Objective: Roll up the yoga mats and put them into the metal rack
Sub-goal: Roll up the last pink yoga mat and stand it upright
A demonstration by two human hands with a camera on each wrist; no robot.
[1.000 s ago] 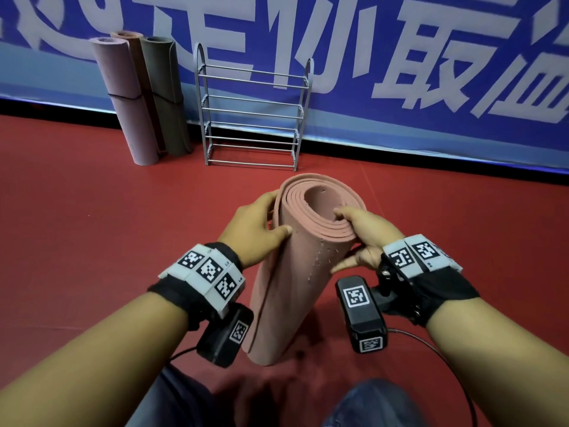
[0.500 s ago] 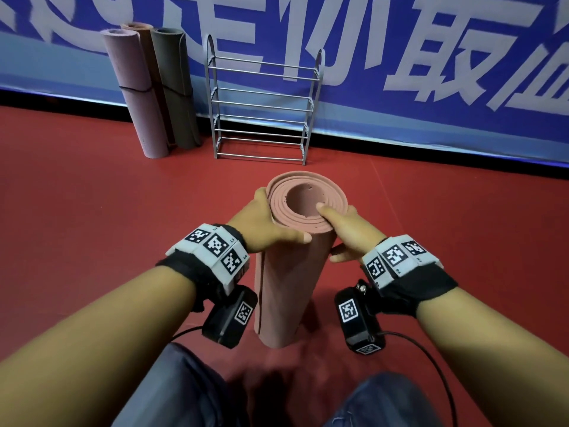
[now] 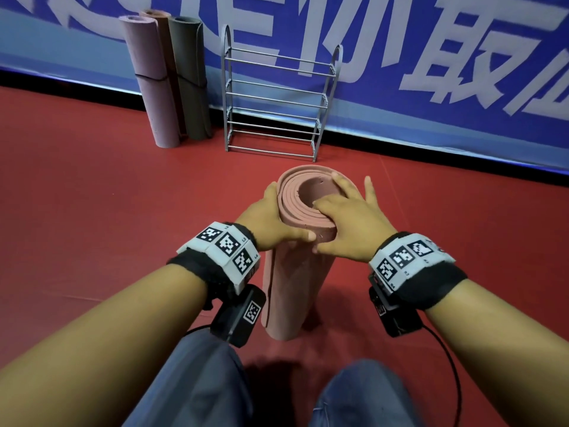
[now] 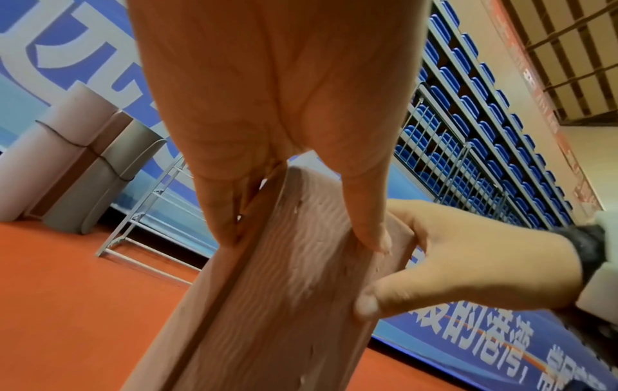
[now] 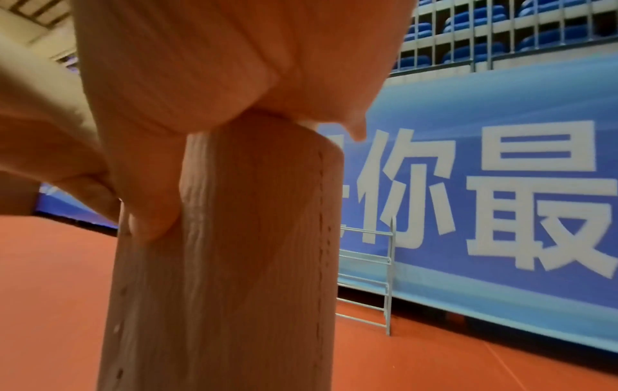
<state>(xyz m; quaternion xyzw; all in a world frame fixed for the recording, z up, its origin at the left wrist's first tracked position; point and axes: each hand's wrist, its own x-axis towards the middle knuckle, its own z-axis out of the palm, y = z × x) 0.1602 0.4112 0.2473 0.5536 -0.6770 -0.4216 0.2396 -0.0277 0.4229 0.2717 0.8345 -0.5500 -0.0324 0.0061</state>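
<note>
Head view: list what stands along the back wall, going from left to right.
pink rolled mat → brown rolled mat, mostly hidden between its neighbours → grey-green rolled mat → metal rack, with nothing on its rails.

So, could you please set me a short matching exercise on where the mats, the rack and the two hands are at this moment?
Things:
1. pink mat
2. metal rack
3. three rolled mats
4. right hand
5. left hand

States:
a. lies on top of the roll's upper end
b. stands on end on the red floor, between both hands
c. holds the roll's side
d. lean on the blue banner, left of the rack
e. holds no mats

Pairs: 1-b, 2-e, 3-d, 4-a, 5-c
</note>
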